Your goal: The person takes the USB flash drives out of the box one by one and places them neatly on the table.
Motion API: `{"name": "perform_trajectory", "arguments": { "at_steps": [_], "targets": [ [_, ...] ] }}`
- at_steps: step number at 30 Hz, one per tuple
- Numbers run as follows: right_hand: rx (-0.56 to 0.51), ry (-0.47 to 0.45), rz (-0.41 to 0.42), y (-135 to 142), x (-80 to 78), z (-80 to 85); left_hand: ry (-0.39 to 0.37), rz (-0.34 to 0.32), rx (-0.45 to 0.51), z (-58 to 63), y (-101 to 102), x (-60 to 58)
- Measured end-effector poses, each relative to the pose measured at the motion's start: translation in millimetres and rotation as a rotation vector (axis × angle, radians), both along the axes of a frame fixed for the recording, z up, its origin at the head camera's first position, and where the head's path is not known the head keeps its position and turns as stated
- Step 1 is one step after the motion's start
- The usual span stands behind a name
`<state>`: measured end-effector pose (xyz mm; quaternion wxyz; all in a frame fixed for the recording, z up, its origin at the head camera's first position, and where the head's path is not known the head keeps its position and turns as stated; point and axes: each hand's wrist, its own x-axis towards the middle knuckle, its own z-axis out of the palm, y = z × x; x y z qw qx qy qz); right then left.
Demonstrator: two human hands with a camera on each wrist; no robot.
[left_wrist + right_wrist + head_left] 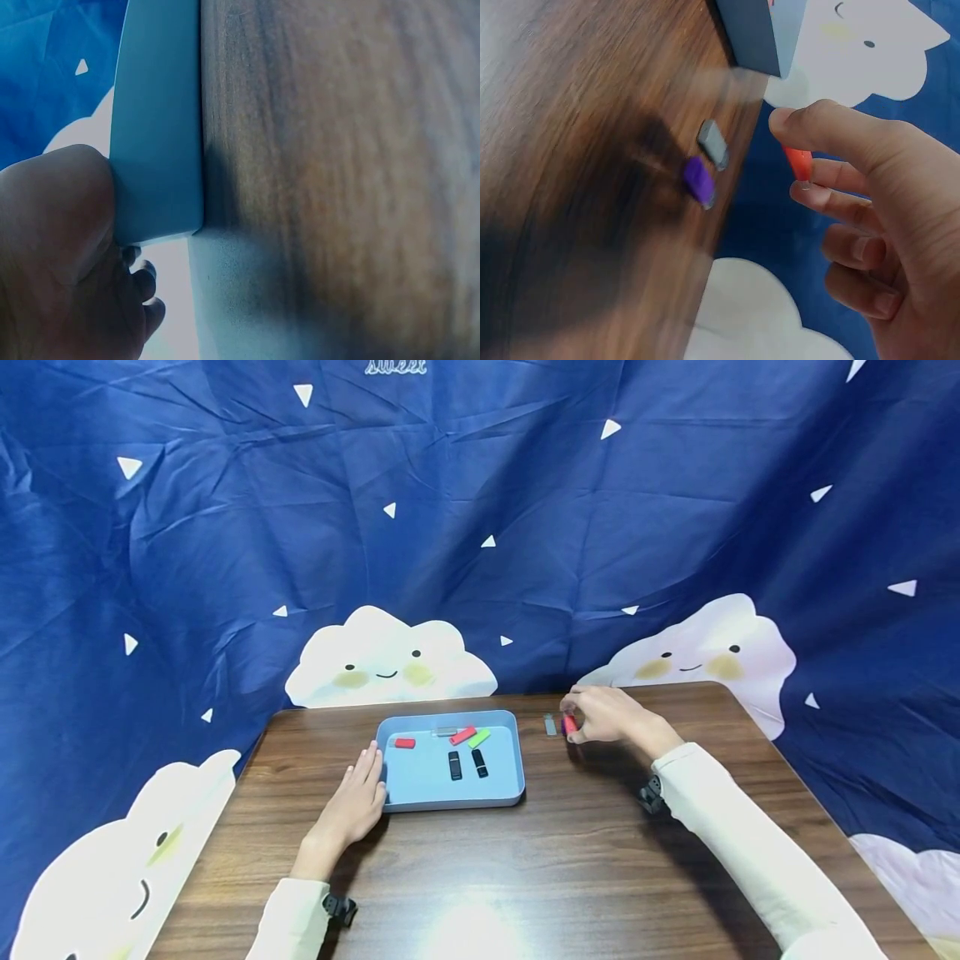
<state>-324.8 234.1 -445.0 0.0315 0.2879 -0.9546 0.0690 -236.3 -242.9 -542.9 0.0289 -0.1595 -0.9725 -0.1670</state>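
Thumb and fingertips of my right hand (603, 714) pinch a red USB flash drive (799, 163), held above the table to the right of the tray. Under it on the wood lie a purple USB drive (698, 180) and a grey one (713, 142), side by side. My left hand (352, 797) rests against the left side of the light blue tray (450, 806), fingers straight along its wall. Inside the tray are a short red drive (405, 743), a longer red one (462, 736), a green one (479, 739), a silver one (445, 732) and two black ones (454, 766).
The brown wooden table (480, 860) ends just behind the tray. A dark blue cloth (450, 568) with clouds and triangles hangs beyond that back edge. Dark wrist devices (651, 795) sit at both white sleeves.
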Motion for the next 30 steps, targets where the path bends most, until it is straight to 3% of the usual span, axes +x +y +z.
{"name": "perform_trajectory", "arguments": {
  "at_steps": [11, 18, 30],
  "targets": [
    [-0.003, -0.031, -0.041, 24, -9.5, -14.5, 0.012, 0.004, 0.031, 13.3, 6, 6.1],
    [-0.002, -0.058, -0.082, 33, -15.4, -20.3, -0.005, 0.022, -0.011, 12.8, 6, 5.6],
    [-0.006, -0.124, -0.132, 37, -23.2, -33.0, -0.011, 0.024, 0.006, 13.8, 7, 6.9]
  ]
}}
